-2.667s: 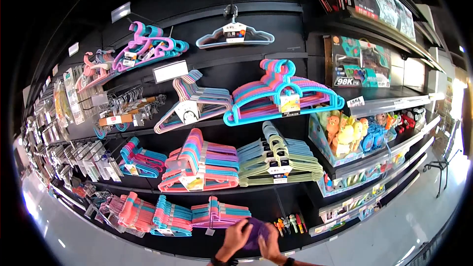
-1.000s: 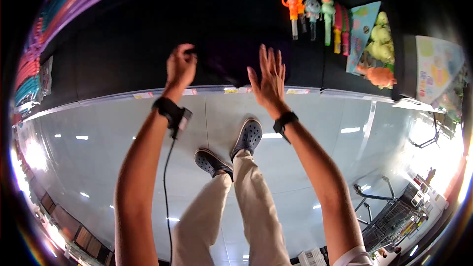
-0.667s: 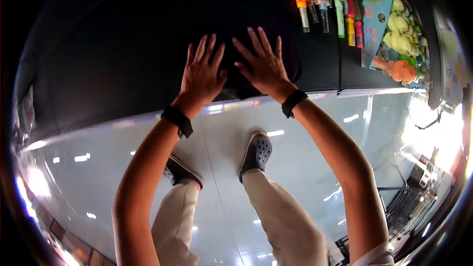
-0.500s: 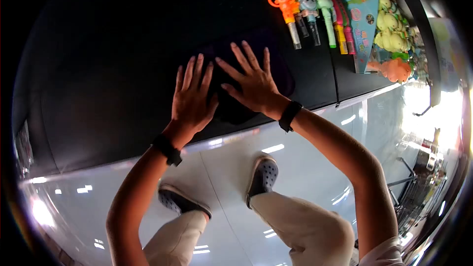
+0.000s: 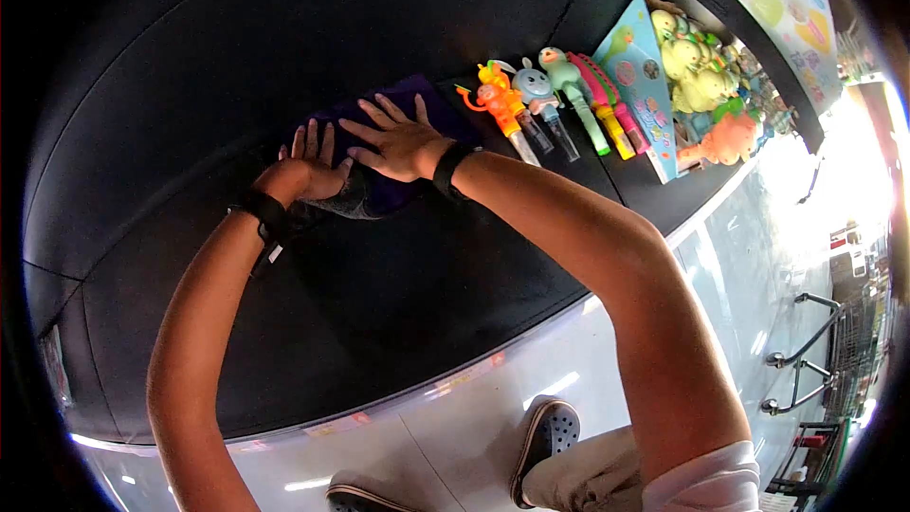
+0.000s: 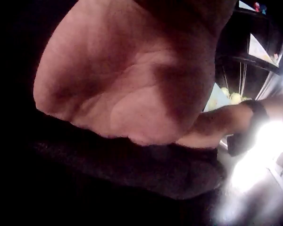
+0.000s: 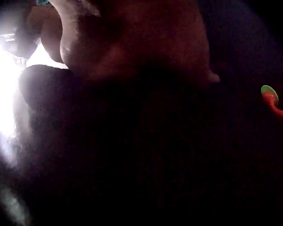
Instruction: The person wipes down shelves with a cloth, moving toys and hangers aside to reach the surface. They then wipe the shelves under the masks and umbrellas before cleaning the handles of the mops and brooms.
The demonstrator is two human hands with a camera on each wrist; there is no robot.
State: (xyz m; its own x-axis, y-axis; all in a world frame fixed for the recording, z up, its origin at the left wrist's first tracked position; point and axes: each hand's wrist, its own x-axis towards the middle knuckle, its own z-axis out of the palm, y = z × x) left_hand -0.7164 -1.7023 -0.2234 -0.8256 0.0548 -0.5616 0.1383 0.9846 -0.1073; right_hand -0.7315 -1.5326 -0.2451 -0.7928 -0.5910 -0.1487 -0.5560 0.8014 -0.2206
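Observation:
A dark purple cloth (image 5: 414, 100) lies on the black shelf (image 5: 379, 294), with a grey fold (image 5: 355, 199) along its near side. My right hand (image 5: 403, 147) rests on the cloth, fingers spread and pointing up-left. Just left of it, my left hand (image 5: 308, 171) presses down with its fingers extended and its wrist bent. The two hands nearly meet at the thumbs. In the left wrist view the palm of my left hand (image 6: 127, 75) is over a dark rolled edge of fabric (image 6: 179, 174). The right wrist view is mostly too dark to read below my right hand (image 7: 137, 42).
Several character-topped toy tubes (image 5: 569, 85) lie right of the cloth. Beside them stands a blue display box (image 5: 637, 85) of yellow and orange figures (image 5: 697, 76). The shelf's front edge (image 5: 427, 398) curves above the pale floor (image 5: 455, 455). A metal cart (image 5: 806, 360) stands at the right.
Both hands have moved with the cloth farther back on the shelf, away from its front edge. The view has come closer, and the left wrist is bent more sharply.

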